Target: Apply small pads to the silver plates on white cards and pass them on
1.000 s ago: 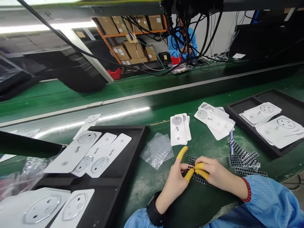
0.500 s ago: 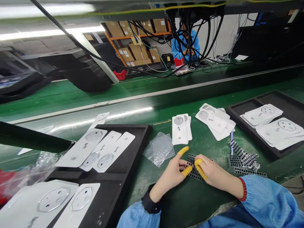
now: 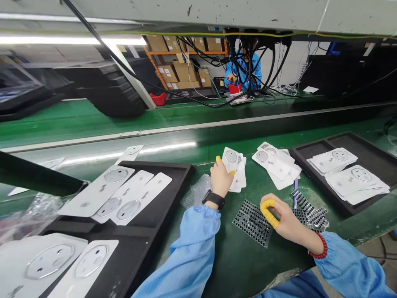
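My left hand (image 3: 221, 177), in yellow finger cots, reaches out to a small stack of white socket panels (image 3: 238, 182). Its thumb and fingers span the sides of the top white panel (image 3: 230, 156), which sits askew on the others. My right hand (image 3: 283, 219) is closed in a pinch, thumb and forefinger pressed together. Whatever is between those fingertips, if anything, is too small to make out. Just left of it lies a clear sheet of round black stick-on pads (image 3: 252, 223). Bubble wrap pouches (image 3: 197, 191) lie beside my left wrist.
Black trays (image 3: 182, 178) with white panels flank me, left and right (image 3: 344, 203). More panels (image 3: 279, 165) are heaped at centre right, near pad sheets (image 3: 310, 213) and a purple-handled tool (image 3: 295, 194). Cables (image 3: 248, 62) hang ahead; a person in blue (image 3: 245, 70) sits beyond.
My left hand has left the pad sheet and moved forward to the panel stack, where the top panel has shifted left. My right hand has moved slightly right, off the sheet.
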Demonstrator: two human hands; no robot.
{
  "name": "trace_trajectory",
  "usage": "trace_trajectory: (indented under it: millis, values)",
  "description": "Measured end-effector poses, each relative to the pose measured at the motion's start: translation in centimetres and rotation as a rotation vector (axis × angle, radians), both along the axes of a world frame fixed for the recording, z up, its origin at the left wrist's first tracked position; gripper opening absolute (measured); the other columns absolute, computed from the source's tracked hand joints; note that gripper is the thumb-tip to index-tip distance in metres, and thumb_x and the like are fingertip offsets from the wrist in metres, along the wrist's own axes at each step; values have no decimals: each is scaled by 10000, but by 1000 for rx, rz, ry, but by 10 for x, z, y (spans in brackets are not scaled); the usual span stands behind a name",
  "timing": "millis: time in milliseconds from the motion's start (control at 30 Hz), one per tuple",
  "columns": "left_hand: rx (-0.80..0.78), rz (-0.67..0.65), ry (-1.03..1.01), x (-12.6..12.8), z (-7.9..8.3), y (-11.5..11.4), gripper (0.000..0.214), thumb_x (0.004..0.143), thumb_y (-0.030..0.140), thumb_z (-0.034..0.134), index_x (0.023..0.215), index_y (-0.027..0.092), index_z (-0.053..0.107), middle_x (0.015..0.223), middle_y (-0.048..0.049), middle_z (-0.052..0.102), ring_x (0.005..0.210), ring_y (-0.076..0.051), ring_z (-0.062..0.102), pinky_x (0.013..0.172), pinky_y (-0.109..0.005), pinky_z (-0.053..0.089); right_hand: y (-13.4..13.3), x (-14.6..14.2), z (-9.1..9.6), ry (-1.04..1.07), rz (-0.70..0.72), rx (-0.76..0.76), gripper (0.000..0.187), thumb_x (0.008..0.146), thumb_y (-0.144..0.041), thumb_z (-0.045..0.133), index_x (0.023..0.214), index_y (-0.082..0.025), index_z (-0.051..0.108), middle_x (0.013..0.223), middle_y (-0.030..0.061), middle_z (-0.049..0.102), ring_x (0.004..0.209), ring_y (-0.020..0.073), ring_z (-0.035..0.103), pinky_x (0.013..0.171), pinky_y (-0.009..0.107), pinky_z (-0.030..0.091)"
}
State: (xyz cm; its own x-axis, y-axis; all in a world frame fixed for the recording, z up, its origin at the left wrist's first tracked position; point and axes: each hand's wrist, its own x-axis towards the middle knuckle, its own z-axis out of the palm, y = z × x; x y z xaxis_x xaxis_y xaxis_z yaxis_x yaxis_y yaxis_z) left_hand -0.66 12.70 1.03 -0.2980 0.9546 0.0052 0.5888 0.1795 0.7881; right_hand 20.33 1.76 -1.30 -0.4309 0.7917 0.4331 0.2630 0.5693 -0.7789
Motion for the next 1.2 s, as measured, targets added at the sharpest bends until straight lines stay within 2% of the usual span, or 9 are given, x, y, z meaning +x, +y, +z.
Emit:
trace_trajectory:
  millis: [167,300,500,633,767,933,1000,1100,1200]
  values:
    - [-63,-211,-320,-6,23,-65,443,755,261,671,1162,131,557,1058,-133,698,945,-289,675,778,-406,550,13,-7,23,-60,-195,450,199,909,-66,490,1062,-185,534,1006,101,576,924,176,584,752,314,542]
    - [-138,-313,-706,7,12,-113,666,766,396,655,1343,163,418,1038,-124,717,803,-266,705,655,-374,575,21,-19,30,-167,-211,676,233,890,-57,547,1105,-146,537,1014,132,602,949,205,589,814,383,554]
    - [91,39,-615,-27,-21,-94,540,704,277,709,1206,165,543,1102,-105,672,1076,-313,611,944,-452,479,24,-26,24,-215,-191,664,263,888,-39,531,1130,-139,518,996,140,597,962,217,601,731,354,570]
    - [220,221,-693,-65,-1,-93,481,795,315,634,1242,201,495,1241,-120,617,1081,-283,623,908,-431,518,26,-27,19,-208,-191,581,232,892,-39,527,1094,-153,521,973,123,589,907,193,607,690,319,565]
    - [490,308,-899,-72,30,-100,443,750,172,684,1181,226,596,1253,-75,646,1136,-243,613,988,-351,490,27,-24,14,-205,-173,527,217,893,-35,522,1076,-152,528,982,118,585,898,173,598,710,310,556]
    - [715,349,-912,-55,29,-101,470,761,172,729,1201,260,588,1310,-34,620,1192,-196,579,969,-268,489,27,-23,11,-178,-159,554,238,874,-13,542,1077,-136,538,975,122,591,903,170,595,712,298,551]
    - [573,301,-905,-40,19,-108,453,767,238,748,1188,250,579,1287,-45,628,1156,-210,601,889,-266,532,26,-23,12,-166,-206,603,257,852,-7,574,1072,-136,547,963,117,601,894,171,600,717,301,559]
    - [117,45,-948,-9,2,-132,535,770,341,756,1242,220,535,1291,-87,625,1162,-262,606,852,-302,564,21,-23,14,-166,-300,719,257,832,-14,599,1046,-153,565,953,98,628,881,170,618,810,368,570]
    - [-77,-155,-1009,14,-9,-158,606,818,391,702,1346,231,453,1305,-104,624,1170,-269,611,842,-296,575,16,-23,18,-230,-291,805,134,860,-63,578,963,-149,575,958,95,656,884,169,635,886,419,551]
